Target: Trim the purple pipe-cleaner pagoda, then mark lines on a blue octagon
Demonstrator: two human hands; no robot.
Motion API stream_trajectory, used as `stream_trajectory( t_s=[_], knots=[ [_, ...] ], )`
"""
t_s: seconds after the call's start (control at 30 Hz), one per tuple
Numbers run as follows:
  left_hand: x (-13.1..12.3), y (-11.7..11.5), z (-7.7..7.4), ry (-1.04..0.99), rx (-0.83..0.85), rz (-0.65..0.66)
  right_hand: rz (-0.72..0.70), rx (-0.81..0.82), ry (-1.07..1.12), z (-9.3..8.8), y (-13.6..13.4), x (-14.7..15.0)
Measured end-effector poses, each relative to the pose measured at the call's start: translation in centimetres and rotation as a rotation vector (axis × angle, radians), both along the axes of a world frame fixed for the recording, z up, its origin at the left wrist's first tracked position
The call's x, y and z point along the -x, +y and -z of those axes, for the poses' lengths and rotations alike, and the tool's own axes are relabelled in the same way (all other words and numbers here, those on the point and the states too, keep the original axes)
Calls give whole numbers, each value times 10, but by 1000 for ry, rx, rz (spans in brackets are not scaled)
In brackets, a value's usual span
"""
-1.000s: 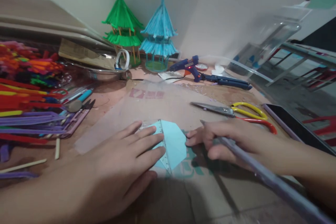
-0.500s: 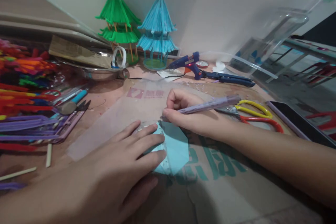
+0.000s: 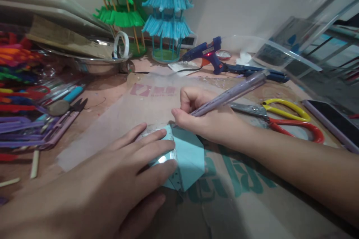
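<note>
A light blue many-sided piece of paper (image 3: 190, 157) lies on the cardboard. Across it runs a clear ruler (image 3: 174, 173), partly covered by fingers. My left hand (image 3: 140, 171) is spread flat, its fingertips pressing the ruler onto the paper. Closed around a purple pen (image 3: 230, 93), my right hand (image 3: 199, 114) rests at the paper's far edge, near the ruler's upper end. The pen's tip is hidden behind the thumb and fingers.
Scissors (image 3: 291, 119) with yellow and red handles and a phone (image 3: 333, 123) lie to the right. Behind stand a blue glue gun (image 3: 209, 52), a blue pavilion model (image 3: 168, 15) and a green one (image 3: 119, 11). Pipe cleaners (image 3: 19, 54) and small snips (image 3: 64, 123) fill the left.
The view has tilted down and come closer, so the models sit higher in it. My right hand has moved slightly along the ruler's end, with the pen more upright; my left hand stays in place.
</note>
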State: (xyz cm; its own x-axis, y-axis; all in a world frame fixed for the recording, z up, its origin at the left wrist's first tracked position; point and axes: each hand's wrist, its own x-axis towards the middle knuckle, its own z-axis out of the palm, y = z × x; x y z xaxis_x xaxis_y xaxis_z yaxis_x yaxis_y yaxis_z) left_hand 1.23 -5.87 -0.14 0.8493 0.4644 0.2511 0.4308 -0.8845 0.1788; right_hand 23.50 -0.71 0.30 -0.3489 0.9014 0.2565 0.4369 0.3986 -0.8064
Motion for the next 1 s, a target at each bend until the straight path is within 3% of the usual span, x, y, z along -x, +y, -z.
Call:
stream_trajectory(
  t_s=[1.0],
  knots=[
    [3,0,1,21,-29,-17,-22,42,30,0,-1,1]
  ],
)
